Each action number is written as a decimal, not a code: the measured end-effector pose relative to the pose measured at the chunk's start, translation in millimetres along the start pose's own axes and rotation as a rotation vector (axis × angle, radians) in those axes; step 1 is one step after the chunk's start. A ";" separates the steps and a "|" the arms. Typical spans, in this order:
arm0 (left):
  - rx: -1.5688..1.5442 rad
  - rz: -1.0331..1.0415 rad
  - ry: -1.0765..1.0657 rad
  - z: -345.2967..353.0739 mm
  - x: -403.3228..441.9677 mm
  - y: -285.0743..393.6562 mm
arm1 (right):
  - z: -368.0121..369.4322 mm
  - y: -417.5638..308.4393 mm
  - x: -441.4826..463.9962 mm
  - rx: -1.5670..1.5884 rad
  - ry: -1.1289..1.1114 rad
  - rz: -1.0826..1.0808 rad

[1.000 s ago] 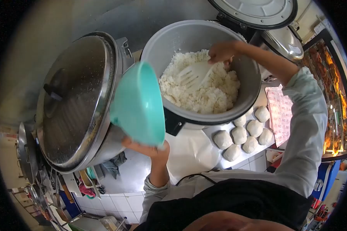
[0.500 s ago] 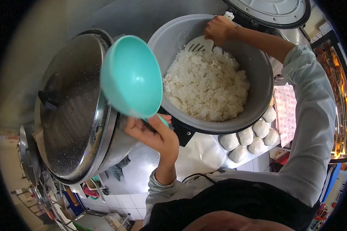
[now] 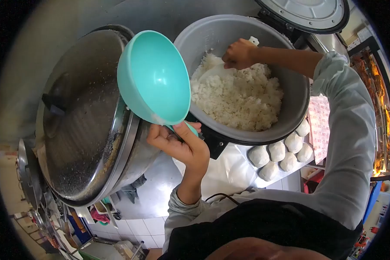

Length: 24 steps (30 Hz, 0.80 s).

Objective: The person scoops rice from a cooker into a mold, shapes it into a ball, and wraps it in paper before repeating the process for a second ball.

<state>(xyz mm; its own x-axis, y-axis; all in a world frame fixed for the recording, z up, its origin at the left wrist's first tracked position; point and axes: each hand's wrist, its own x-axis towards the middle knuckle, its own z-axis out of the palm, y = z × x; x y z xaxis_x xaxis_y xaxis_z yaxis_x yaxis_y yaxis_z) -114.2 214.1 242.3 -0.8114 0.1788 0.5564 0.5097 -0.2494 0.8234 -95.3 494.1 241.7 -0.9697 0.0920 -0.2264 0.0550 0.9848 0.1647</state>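
Note:
My left hand [image 3: 182, 147] is closed round the short handle of a teal plastic dipper [image 3: 156, 78]. The dipper's bowl faces up and toward me, tilted, beside the left rim of a deep grey rice cooker pot [image 3: 297, 86]; no rice shows inside it, only a little white stuck near its lip. Over the pot, my right hand [image 3: 240, 54] grips a white rice paddle [image 3: 254, 41], its handle end poking out past my fist. The paddle's blade is pushed into the cooked white rice [image 3: 242, 102], which partly hides it.
Left of the pot stands a large steel vessel with a domed lid [image 3: 82, 112]. The cooker's open lid [image 3: 312, 13] is at top right. Several wrapped white balls [image 3: 277, 151] sit beside printed pink paper [image 3: 319, 125]. A glowing glass case [image 3: 375, 108] is far right.
The paddle has moved left and deeper into the rice, so its slots no longer show. The dipper has shifted slightly up and right in view.

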 end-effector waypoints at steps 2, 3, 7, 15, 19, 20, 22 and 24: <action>-0.020 0.023 -0.003 -0.8 0.6 -2.8 | 0.4 -0.2 -5.9 0.001 0.004 -0.004; -0.019 0.029 -0.003 0.2 1.9 -2.2 | 0.4 -1.0 -9.9 0.054 0.013 -0.006; -0.028 0.001 -0.019 0.4 3.3 2.0 | 11.2 -14.4 -35.5 0.474 -0.092 -0.148; -0.048 -0.035 -0.052 -0.7 3.0 4.5 | -11.9 -28.5 -69.4 0.343 -0.074 -0.130; -0.035 -0.048 -0.072 -0.5 3.3 4.0 | -9.2 -10.1 -90.3 0.472 0.036 -0.123; -0.005 -0.052 -0.100 -1.1 3.7 1.8 | -6.1 -4.5 -93.1 0.533 0.002 -0.061; 0.019 -0.046 -0.125 -4.4 7.7 7.9 | -12.9 -1.4 -105.6 0.585 -0.023 0.002; 0.026 -0.302 -0.259 -8.8 15.1 20.2 | -21.2 -0.5 -124.3 0.736 -0.019 0.250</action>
<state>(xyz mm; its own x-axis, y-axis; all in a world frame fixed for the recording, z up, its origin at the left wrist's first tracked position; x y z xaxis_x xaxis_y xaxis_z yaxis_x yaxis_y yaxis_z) -118.8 203.4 266.3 -0.8284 0.4756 0.2959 0.2694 -0.1250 0.9549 20.1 479.1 290.1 -0.9036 0.3205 -0.2843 0.4223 0.7778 -0.4655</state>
